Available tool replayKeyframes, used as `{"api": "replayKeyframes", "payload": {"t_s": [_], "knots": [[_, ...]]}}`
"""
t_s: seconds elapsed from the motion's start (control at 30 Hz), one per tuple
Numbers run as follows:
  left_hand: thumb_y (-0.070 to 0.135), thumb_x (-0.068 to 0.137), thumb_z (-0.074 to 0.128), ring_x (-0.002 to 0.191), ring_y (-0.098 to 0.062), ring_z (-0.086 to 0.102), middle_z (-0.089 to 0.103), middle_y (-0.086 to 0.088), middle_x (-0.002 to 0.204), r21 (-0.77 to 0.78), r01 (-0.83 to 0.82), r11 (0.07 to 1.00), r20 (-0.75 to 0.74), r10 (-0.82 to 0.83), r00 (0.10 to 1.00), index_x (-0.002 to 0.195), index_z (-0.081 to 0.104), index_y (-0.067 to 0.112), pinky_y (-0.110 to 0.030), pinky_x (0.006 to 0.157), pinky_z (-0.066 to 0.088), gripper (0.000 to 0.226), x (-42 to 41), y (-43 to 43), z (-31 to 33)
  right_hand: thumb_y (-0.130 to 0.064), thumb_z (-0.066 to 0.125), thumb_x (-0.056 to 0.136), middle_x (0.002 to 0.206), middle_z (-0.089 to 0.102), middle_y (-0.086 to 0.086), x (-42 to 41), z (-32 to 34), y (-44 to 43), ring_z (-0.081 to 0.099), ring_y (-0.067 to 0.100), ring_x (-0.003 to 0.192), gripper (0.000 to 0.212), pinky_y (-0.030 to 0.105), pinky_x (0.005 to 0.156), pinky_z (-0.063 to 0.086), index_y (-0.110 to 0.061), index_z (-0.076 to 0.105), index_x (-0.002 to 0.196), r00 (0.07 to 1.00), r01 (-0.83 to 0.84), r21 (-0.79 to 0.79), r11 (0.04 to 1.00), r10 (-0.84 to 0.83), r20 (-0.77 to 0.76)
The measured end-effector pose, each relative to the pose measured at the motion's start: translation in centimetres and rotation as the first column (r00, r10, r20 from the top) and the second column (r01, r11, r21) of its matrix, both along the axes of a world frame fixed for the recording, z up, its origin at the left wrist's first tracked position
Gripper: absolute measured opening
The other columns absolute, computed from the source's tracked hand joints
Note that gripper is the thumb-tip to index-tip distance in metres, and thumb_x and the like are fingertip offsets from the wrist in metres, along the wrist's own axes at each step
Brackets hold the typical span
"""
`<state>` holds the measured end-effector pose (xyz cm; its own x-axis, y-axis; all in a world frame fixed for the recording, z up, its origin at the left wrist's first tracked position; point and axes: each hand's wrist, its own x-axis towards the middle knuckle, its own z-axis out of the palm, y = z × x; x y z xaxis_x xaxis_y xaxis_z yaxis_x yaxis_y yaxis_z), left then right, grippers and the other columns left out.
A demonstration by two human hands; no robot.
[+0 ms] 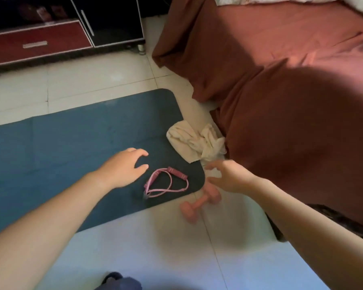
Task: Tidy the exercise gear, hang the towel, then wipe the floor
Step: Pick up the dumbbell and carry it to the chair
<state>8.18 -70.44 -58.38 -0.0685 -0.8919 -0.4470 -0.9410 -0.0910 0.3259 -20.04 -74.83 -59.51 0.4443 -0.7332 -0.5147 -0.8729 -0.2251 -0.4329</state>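
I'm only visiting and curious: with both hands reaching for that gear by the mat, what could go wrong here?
The pink dumbbell lies on the bare tile floor beside the yoga mat, near the right hand; a nudge might roll it. The resistance band lies in loose loops by the left hand and could snag when lifted.

Brown-sheeted bed (281,59) on the right; black-and-red cabinet (50,38) at top left
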Motion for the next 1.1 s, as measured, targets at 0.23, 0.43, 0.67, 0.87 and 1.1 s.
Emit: {"api": "replayKeyframes", "payload": {"t_s": [0.23, 0.43, 0.67, 0.87, 1.1], "knots": [[0.04, 0.09, 0.051, 0.12, -0.021, 0.049, 0.049, -0.001, 0.133, -0.066, 0.128, 0.99, 0.067, -0.123, 0.99, 0.131, 0.047, 0.025, -0.036, 0.098, 0.042, 0.043, 0.0, -0.6, -15.3, -0.033, 0.063, 0.086, 0.129, 0.055, -0.002, -0.5, -16.4, -1.2, 0.049, 0.016, 0.119, 0.041, 0.025, 0.097, 0.037, -0.019, 0.056, 0.125, 0.995, -0.096, -0.111, 0.989, 0.095, -0.01], [0.039, 0.088, 0.052, 0.124, -0.021, 0.045, 0.047, 0.002, 0.135, -0.105, 0.278, 0.955, 0.068, -0.272, 0.96, 0.129, 0.047, 0.023, -0.034, 0.098, 0.042, 0.045, -3.3, 1.0, -22.4, -0.03, 0.068, 0.08, 0.144, 0.036, -0.001, -3.4, -24.9, 1.2, 0.035, 0.019, 0.132, 0.057, 0.032, 0.108, 0.033, -0.023, 0.048, 0.133, 0.987, -0.158, -0.102, 0.982, 0.156, -0.027], [0.039, 0.083, 0.055, 0.119, -0.02, 0.049, 0.05, 0.002, 0.129, -0.072, 0.31, 0.948, -0.107, -0.316, 0.943, 0.128, 0.047, 0.027, -0.038, 0.092, 0.046, 0.047, -10.9, 3.0, -24.6, -0.032, 0.075, 0.072, 0.151, 0.023, 0.001, -5.6, -26.1, 1.4, 0.026, 0.021, 0.137, 0.082, 0.034, 0.11, 0.031, -0.022, 0.034, 0.142, 0.981, -0.19, -0.088, 0.978, 0.186, -0.052], [0.046, 0.079, 0.061, 0.12, -0.02, 0.047, 0.046, 0.003, 0.132, 0.12, 0.263, 0.957, -0.115, -0.249, 0.962, 0.133, 0.04, 0.026, -0.037, 0.093, 0.044, 0.061, -14.0, 5.1, -25.9, -0.02, 0.071, 0.075, 0.15, 0.022, 0.002, -6.4, -28.2, 1.6, 0.036, 0.024, 0.13, 0.079, 0.035, 0.103, 0.038, -0.023, 0.031, 0.143, 0.962, -0.271, -0.129, 0.954, 0.263, -0.076], [0.051, 0.078, 0.062, 0.118, -0.02, 0.048, 0.044, 0.002, 0.132, 0.129, 0.323, 0.938, -0.096, -0.312, 0.945, 0.134, 0.039, 0.021, -0.037, 0.093, 0.044, 0.068, -13.6, 5.3, -26.9, -0.014, 0.065, 0.079, 0.152, 0.013, 0.004, -7.6, -28.7, 2.9, 0.041, 0.025, 0.123, 0.079, 0.026, 0.09, 0.04, -0.022, 0.023, 0.145, 0.961, -0.274, -0.18, 0.945, 0.263, -0.085]]}}
